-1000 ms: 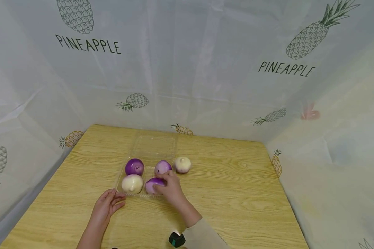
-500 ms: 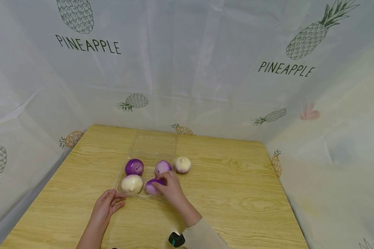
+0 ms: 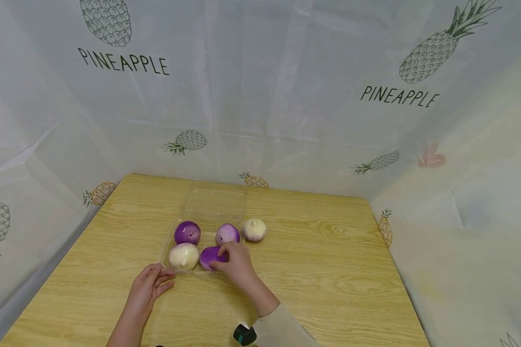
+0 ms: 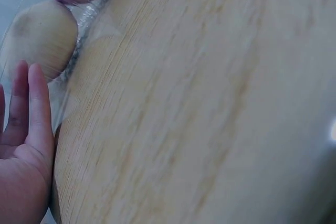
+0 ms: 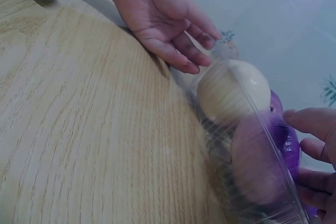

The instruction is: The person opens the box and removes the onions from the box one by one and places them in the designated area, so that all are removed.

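Head view: at the near side of the wooden table point(image 3: 330, 274), a black object point(image 3: 244, 334) with a teal patch is located beside the light sleeve point(image 3: 284, 327) of the right arm. The left forearm is extended forward from the lower left. The left hand point(image 3: 143, 289) is positioned at the near left corner of the clear tray point(image 3: 199, 273), with the fingers directed toward the corner; its fingers are shown extended in the left wrist view, and no object is seen enclosed in the palm.

The right forearm is angled inward from the lower right. The right hand point(image 3: 239, 265) is bent over the tray's near right part. A narrow grip is formed: the near purple onion point(image 3: 207, 258) is held at its right side between the thumb and the bent fingers. This onion is seated within the tray, ahead of the fingertips and just beside the white onion point(image 3: 184, 256) on the left.

In the row behind, a dark purple onion point(image 3: 187, 233) is placed at left and a light purple onion point(image 3: 227, 233) at right. A pale onion point(image 3: 254, 230) is set on the table, just outside the tray. The transparent lid point(image 3: 214, 205) is laid behind the tray. The rear is covered by a pineapple-printed sheet point(image 3: 260, 96).
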`<control>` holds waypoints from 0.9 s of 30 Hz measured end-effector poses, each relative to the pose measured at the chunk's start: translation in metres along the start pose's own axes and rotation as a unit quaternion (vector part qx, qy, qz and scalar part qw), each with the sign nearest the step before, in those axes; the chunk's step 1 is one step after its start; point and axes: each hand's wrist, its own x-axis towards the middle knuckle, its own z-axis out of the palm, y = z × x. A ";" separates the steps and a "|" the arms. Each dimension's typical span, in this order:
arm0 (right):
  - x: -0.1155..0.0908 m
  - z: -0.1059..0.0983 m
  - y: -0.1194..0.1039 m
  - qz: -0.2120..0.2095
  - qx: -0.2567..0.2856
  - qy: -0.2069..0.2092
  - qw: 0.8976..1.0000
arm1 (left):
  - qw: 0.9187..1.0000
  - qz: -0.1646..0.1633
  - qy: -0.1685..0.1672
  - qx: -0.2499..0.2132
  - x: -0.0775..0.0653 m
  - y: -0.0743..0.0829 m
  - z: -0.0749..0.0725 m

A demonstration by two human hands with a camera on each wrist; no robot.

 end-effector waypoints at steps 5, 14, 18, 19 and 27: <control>-0.001 0.000 -0.003 -0.004 -0.017 0.001 1.000 | 1.000 -0.003 0.004 0.005 0.000 0.001 0.001; 0.000 0.001 -0.003 0.027 -0.004 -0.014 1.000 | 1.000 -0.005 0.006 0.006 -0.002 0.001 0.002; 0.000 -0.001 -0.004 0.027 -0.009 -0.026 0.999 | 1.000 -0.010 0.010 0.008 -0.002 0.002 0.002; 0.000 -0.001 -0.004 0.024 -0.013 -0.030 0.999 | 1.000 -0.011 0.010 0.008 -0.002 0.002 0.002; 0.002 0.000 -0.004 0.025 -0.031 -0.048 0.998 | 1.000 -0.008 0.008 0.011 -0.002 0.002 0.002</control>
